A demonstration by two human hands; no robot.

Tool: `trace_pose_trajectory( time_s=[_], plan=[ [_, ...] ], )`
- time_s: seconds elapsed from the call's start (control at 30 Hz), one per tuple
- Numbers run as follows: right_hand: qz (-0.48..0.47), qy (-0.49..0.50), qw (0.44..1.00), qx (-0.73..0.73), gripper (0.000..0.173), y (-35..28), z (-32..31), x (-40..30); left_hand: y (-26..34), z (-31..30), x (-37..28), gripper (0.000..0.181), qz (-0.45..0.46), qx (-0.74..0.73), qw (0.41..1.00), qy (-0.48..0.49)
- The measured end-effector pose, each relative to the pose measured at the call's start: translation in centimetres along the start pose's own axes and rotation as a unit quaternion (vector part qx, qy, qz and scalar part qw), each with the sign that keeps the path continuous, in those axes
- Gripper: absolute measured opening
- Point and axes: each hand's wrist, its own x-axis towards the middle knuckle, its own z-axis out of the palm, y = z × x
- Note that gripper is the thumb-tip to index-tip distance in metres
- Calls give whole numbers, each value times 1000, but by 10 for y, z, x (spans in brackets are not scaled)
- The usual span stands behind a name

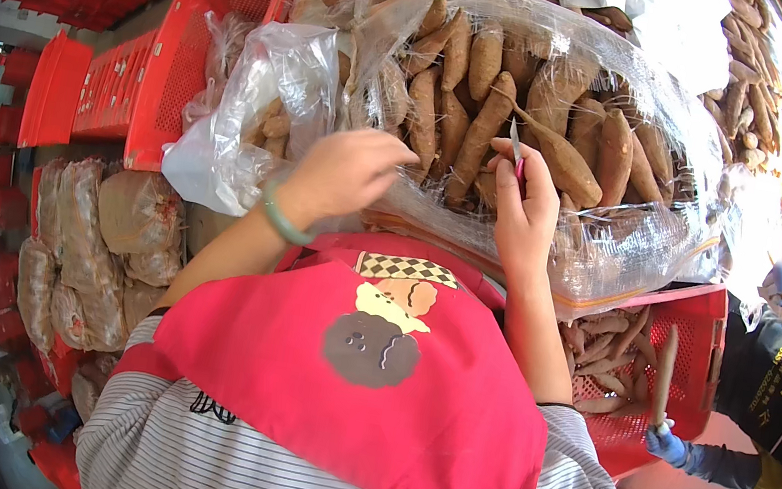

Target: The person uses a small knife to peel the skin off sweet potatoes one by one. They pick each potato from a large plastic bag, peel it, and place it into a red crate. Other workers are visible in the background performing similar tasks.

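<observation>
A large clear plastic wrap (628, 280) lies torn around a heap of brown sweet potatoes (485, 61) before me. My right hand (527, 204) holds a small knife (516, 146) with a pink handle, its blade pointing up and away over the heap. Just beyond the knife lies a sweet potato with a long thin tip (563, 156). Over the near left edge of the heap is my left hand (361, 164), slightly blurred, with nothing seen in it. A clear plastic bag (245, 154) holding a few sweet potatoes stands left of that hand.
Red crates (173, 75) stand at the left, near wrapped bundles of sweet potatoes (89, 237). At the right, a red crate (705, 352) holds slender sweet potatoes. Beside it, a co-worker's blue-gloved hand (668, 444) holds a long root upright. More sweet potatoes (752, 86) lie at the far right.
</observation>
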Motion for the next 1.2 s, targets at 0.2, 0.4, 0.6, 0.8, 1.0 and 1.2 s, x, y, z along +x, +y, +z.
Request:
trace_pose_trajectory(
  time_s=[0.2,0.4,0.6,0.8,1.0,1.2],
  plan=[
    [10,-11,1000,-11,16,-8,-16,-16,4,35,13,20,-28,22,986,-161],
    [-57,-67,994,-63,21,-7,-18,-21,11,27,-14,18,88,4,984,-157],
    [-22,-256,916,-309,19,-18,-16,-39,32,3,-35,15,49,-14,991,-123],
    [-16,-326,893,-310,16,-32,-32,-45,22,3,-23,10,-49,1,994,-93],
    [-65,-307,918,-244,13,-31,-34,-47,-1,23,15,17,11,156,968,-199],
    [-56,-323,913,-241,23,-26,-25,-42,1,26,41,13,118,268,901,-320]
  ],
)
